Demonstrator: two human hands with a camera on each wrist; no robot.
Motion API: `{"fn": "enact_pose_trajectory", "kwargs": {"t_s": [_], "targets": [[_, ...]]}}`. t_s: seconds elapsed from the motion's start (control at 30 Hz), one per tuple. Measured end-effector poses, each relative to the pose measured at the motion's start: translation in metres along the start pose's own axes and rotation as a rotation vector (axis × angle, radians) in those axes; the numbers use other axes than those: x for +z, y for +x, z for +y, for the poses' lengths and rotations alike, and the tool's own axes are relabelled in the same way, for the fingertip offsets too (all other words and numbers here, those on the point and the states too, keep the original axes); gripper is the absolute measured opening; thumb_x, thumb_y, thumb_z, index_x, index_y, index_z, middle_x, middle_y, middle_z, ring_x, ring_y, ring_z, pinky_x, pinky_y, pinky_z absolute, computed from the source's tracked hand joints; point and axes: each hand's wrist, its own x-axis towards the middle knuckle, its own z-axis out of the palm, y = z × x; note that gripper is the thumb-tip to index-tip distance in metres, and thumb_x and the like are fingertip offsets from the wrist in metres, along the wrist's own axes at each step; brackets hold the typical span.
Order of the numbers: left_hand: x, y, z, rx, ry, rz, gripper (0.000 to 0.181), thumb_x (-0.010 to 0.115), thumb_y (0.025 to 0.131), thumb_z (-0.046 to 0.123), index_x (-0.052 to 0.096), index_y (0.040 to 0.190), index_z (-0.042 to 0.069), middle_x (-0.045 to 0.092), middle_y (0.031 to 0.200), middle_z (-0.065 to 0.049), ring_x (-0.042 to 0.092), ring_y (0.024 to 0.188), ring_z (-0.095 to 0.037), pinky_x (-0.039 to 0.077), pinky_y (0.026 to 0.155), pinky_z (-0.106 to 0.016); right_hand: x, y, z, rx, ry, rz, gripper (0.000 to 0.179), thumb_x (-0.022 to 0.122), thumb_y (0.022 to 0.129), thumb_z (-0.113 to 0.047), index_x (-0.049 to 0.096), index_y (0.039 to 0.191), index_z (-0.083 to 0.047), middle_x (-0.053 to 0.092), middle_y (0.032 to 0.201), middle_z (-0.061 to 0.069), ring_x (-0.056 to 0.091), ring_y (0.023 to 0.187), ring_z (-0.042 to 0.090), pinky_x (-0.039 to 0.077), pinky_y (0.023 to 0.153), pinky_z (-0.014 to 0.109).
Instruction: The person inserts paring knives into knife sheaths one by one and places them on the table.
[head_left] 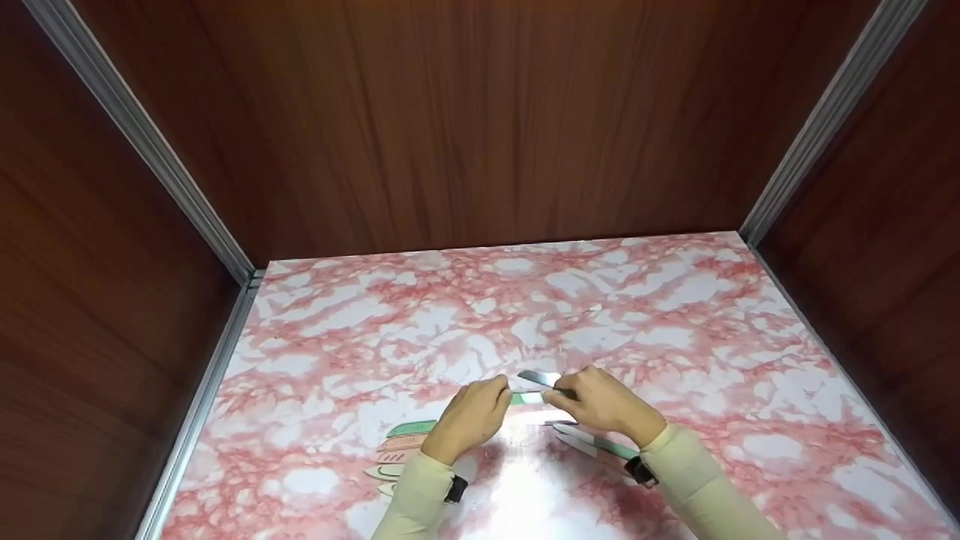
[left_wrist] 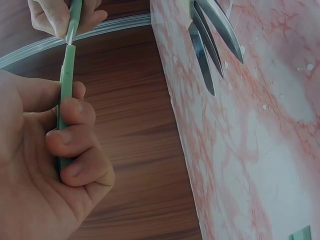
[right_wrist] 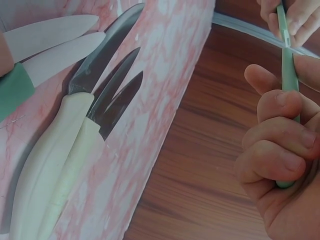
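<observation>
My left hand point(head_left: 472, 412) curls its fingers round a narrow green blade cover point(left_wrist: 69, 65). Facing it, my right hand point(head_left: 600, 401) grips the green handle point(right_wrist: 290, 70) of a small knife. The two green pieces meet end to end between the hands, with a short whitish bit of blade point(head_left: 534, 398) showing at the joint. Most of the blade is hidden. Below my right wrist lies a knife with a green handle point(head_left: 616, 448) and a white blade, beside another white-bladed knife with an orange handle point(right_wrist: 4, 57).
Several blade covers point(head_left: 411, 429), green, orange and cream, lie in a row by my left wrist. Cream-handled knives point(right_wrist: 55, 150) with steel blades lie close together near my right hand. Brown wood-grain panels point(head_left: 480, 135) enclose the pink-and-white marbled table point(head_left: 337, 337) on three sides.
</observation>
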Motion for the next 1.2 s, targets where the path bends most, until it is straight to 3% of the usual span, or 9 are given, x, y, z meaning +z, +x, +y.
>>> {"fn": "enact_pose_trajectory", "kwargs": {"t_s": [0.77,1.2], "targets": [[0.0019,-0.0001,0.0035,-0.021,-0.036,-0.024,0.026,0.039,0.103,0.020,0.043,0.078,0.015,0.035,0.063,0.007,0.032,0.054,-0.007,0.030,0.051,-0.022,0.0032,0.0012,-0.0024,0.022,0.004,-0.006,0.038,0.050,0.097,-0.040,0.057,0.067,-0.017,0.034,0.051,-0.013,0.026,0.041,-0.001,0.026,0.043,0.018],[0.0029,0.0008,0.0040,0.006,-0.019,-0.001,0.026,0.039,0.102,0.019,0.043,0.077,0.015,0.034,0.062,0.007,0.032,0.054,-0.006,0.030,0.051,-0.022,0.0020,0.0020,-0.0059,0.000,-0.017,0.004,0.040,0.052,0.097,-0.039,0.058,0.065,-0.016,0.033,0.051,-0.013,0.026,0.042,-0.001,0.027,0.044,0.019]]}}
